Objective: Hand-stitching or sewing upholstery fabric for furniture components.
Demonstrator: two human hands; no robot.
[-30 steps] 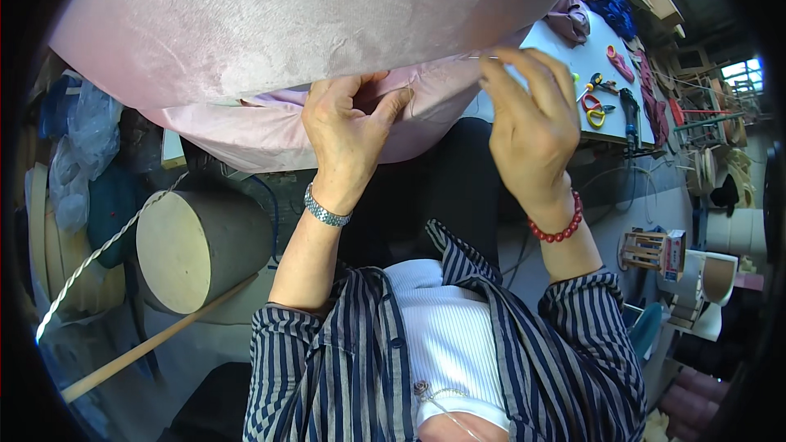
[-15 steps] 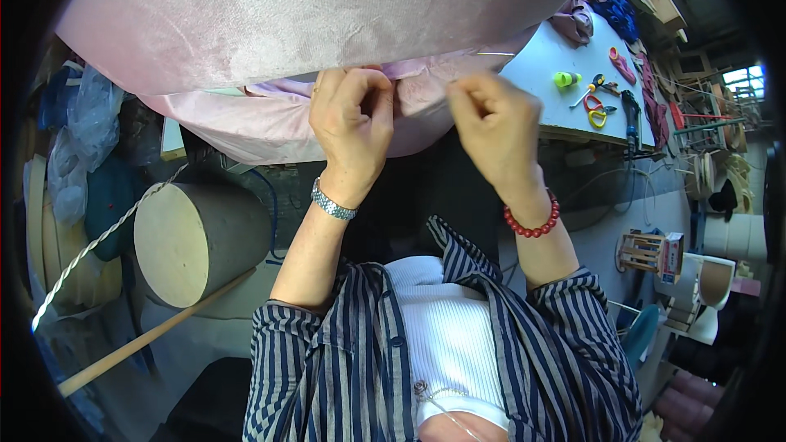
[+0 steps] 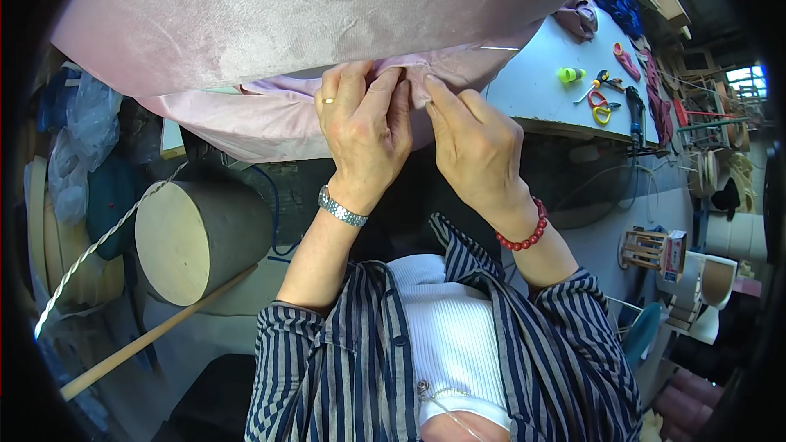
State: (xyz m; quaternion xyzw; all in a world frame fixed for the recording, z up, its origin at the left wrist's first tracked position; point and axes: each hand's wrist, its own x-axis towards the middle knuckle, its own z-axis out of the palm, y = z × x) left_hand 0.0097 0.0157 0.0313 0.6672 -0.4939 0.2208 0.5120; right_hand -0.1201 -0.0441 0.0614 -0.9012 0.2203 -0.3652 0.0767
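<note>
Some pink cloth (image 3: pixel 262 124) at twelve o'clock is pinched by the left hand (image 3: pixel 364 129), likely to steady it for the right hand (image 3: pixel 479 143) touching alongside, grip unclear, while scissors (image 3: pixel 600 106) lie on the bench (image 3: pixel 532 94) at two o'clock, perhaps for easy reach.

Soft-sheened pink velvety upholstery cloth (image 3: pixel 311 16), smooth white tabletop (image 3: pixel 532 82), shiny metal watchband (image 3: pixel 341 209), glossy red bead bracelet (image 3: pixel 528 243), smooth wooden rod (image 3: pixel 155 333), crinkled clear plastic bag (image 3: pixel 92 119)

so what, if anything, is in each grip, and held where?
Left hand: lower pink fabric, by its upper edge. Right hand: at that fabric too; hold unclear.
</note>
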